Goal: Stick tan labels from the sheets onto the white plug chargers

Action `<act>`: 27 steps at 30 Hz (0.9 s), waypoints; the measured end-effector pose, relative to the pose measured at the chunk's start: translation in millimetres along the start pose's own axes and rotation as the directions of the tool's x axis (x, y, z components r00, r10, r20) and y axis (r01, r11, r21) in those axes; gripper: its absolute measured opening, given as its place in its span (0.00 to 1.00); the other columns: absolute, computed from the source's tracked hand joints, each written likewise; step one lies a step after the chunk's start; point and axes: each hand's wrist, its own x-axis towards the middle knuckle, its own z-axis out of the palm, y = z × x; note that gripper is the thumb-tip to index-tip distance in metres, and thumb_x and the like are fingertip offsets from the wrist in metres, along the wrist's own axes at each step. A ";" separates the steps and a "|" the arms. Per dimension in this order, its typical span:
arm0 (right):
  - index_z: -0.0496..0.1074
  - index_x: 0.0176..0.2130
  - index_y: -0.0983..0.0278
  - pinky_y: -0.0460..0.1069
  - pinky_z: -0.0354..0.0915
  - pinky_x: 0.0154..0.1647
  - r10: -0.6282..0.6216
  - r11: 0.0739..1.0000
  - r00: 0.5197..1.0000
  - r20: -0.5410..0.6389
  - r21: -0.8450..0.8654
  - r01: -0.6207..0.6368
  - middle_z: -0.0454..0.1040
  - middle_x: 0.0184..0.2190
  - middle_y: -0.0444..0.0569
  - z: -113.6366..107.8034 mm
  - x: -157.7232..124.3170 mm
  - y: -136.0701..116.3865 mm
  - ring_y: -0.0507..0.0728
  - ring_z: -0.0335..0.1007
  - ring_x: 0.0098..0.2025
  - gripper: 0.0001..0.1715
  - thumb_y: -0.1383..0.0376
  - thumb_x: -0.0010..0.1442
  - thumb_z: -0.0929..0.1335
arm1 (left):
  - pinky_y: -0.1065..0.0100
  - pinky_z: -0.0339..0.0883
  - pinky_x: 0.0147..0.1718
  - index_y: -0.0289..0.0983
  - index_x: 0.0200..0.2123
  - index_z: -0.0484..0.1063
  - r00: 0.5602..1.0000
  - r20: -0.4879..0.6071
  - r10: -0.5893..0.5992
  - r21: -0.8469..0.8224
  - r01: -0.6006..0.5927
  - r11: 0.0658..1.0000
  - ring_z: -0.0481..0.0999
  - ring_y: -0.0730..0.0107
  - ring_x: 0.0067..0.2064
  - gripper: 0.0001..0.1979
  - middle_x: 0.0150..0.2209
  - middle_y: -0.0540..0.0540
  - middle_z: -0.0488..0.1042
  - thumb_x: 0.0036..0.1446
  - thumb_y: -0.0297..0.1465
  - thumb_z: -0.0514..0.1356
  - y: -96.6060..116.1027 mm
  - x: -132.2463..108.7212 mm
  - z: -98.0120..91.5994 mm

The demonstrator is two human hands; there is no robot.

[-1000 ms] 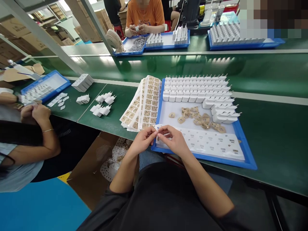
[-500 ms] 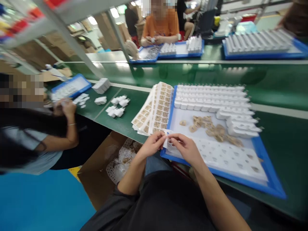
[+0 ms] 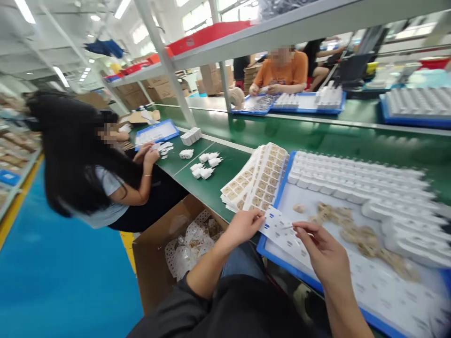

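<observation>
- Left hand (image 3: 244, 227): fingers pinching left edge of white sheet (image 3: 275, 232), thin, flat, perforated with small paired slots.
- Sheet position: over near-left corner of blue tray (image 3: 286, 176), tray rim raised, smooth.
- Right hand (image 3: 326, 251): thumb and forefinger pinching thin pale piece (image 3: 289, 227), above sheet; exact shape blurred.
- Tray contents: blocky white plug housings (image 3: 327, 176) in rows, loose tan pieces (image 3: 366, 241), flat, irregularly heaped.
- Left of tray: fanned backing sheets (image 3: 269, 178), rounded tan squares, on glossy green tabletop (image 3: 220, 180).

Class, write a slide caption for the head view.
Left hand holds a white sheet at a blue tray; right hand pinches a thin piece.
</observation>
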 end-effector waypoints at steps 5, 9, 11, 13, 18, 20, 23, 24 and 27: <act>0.80 0.38 0.58 0.51 0.76 0.43 -0.169 0.986 0.978 -0.121 -0.040 0.165 0.82 0.35 0.46 -28.7 -6.0 -3.4 0.56 0.79 0.38 0.09 0.56 0.63 0.71 | 0.67 0.65 0.33 0.39 0.49 0.77 0.995 -0.095 0.027 0.206 -0.007 0.979 0.76 0.65 0.30 0.16 0.29 0.48 0.78 0.66 0.39 0.54 5.6 23.2 -26.2; 0.80 0.39 0.58 0.52 0.75 0.41 -0.261 0.961 0.947 -0.186 -0.140 0.237 0.82 0.36 0.47 -40.3 -11.4 5.1 0.56 0.78 0.37 0.07 0.60 0.64 0.71 | 0.64 0.70 0.41 0.40 0.55 0.72 0.959 -0.053 0.278 0.380 -0.238 0.894 0.78 0.62 0.39 0.16 0.40 0.46 0.79 0.67 0.34 0.55 32.4 85.6 -29.7; 0.80 0.40 0.59 0.52 0.74 0.41 -0.315 0.942 0.929 -0.194 -0.183 0.281 0.82 0.37 0.47 -41.5 -14.0 8.6 0.57 0.78 0.38 0.06 0.62 0.65 0.70 | 0.60 0.70 0.49 0.39 0.57 0.69 0.926 -0.040 0.375 0.477 -0.312 0.822 0.76 0.56 0.52 0.18 0.51 0.42 0.77 0.65 0.32 0.57 48.0 122.2 -19.3; 0.79 0.40 0.59 0.52 0.73 0.40 -0.363 0.922 0.914 -0.183 -0.213 0.323 0.82 0.37 0.47 -41.3 -15.7 9.3 0.56 0.77 0.37 0.06 0.64 0.65 0.70 | 0.55 0.67 0.56 0.38 0.59 0.67 0.906 0.000 0.424 0.572 -0.348 0.743 0.68 0.50 0.61 0.22 0.60 0.38 0.70 0.61 0.30 0.61 59.7 153.1 -4.2; 0.79 0.44 0.59 0.52 0.72 0.40 -0.414 0.897 0.899 -0.145 -0.231 0.376 0.81 0.37 0.47 -40.5 -17.5 4.0 0.54 0.75 0.35 0.09 0.66 0.67 0.68 | 0.46 0.63 0.59 0.34 0.52 0.69 0.899 0.040 0.437 0.660 -0.352 0.663 0.61 0.41 0.65 0.20 0.66 0.31 0.60 0.55 0.26 0.65 67.2 183.9 25.6; 0.78 0.46 0.59 0.52 0.73 0.40 -0.400 0.905 0.904 -0.149 -0.220 0.364 0.81 0.36 0.47 -40.1 -18.2 2.9 0.54 0.76 0.34 0.09 0.65 0.67 0.68 | 0.46 0.63 0.59 0.35 0.47 0.70 0.898 0.019 0.441 0.622 -0.356 0.697 0.63 0.42 0.64 0.17 0.63 0.32 0.64 0.53 0.24 0.65 65.1 181.3 26.8; 0.77 0.46 0.60 0.52 0.74 0.39 -0.330 0.935 0.928 -0.172 -0.198 0.296 0.81 0.37 0.48 -39.5 -19.9 2.9 0.55 0.77 0.33 0.09 0.62 0.67 0.68 | 0.51 0.67 0.55 0.37 0.41 0.68 0.912 -0.030 0.410 0.438 -0.357 0.825 0.71 0.51 0.55 0.13 0.50 0.39 0.74 0.52 0.24 0.66 60.8 164.6 18.7; 0.77 0.44 0.60 0.52 0.74 0.39 -0.307 0.943 0.937 -0.169 -0.185 0.275 0.81 0.37 0.48 -39.5 -20.4 2.8 0.55 0.77 0.34 0.09 0.61 0.66 0.69 | 0.54 0.70 0.52 0.38 0.41 0.68 0.919 -0.050 0.390 0.334 -0.353 0.874 0.74 0.55 0.51 0.13 0.46 0.42 0.75 0.53 0.26 0.66 59.3 154.7 15.1; 0.77 0.39 0.59 0.53 0.73 0.41 -0.259 0.964 0.960 -0.108 -0.080 0.252 0.80 0.36 0.48 -40.2 -20.9 0.6 0.56 0.76 0.36 0.08 0.59 0.66 0.68 | 0.63 0.74 0.41 0.39 0.44 0.65 0.949 -0.060 0.308 -0.189 -0.314 0.930 0.77 0.65 0.41 0.21 0.42 0.46 0.75 0.52 0.38 0.69 53.8 112.4 9.0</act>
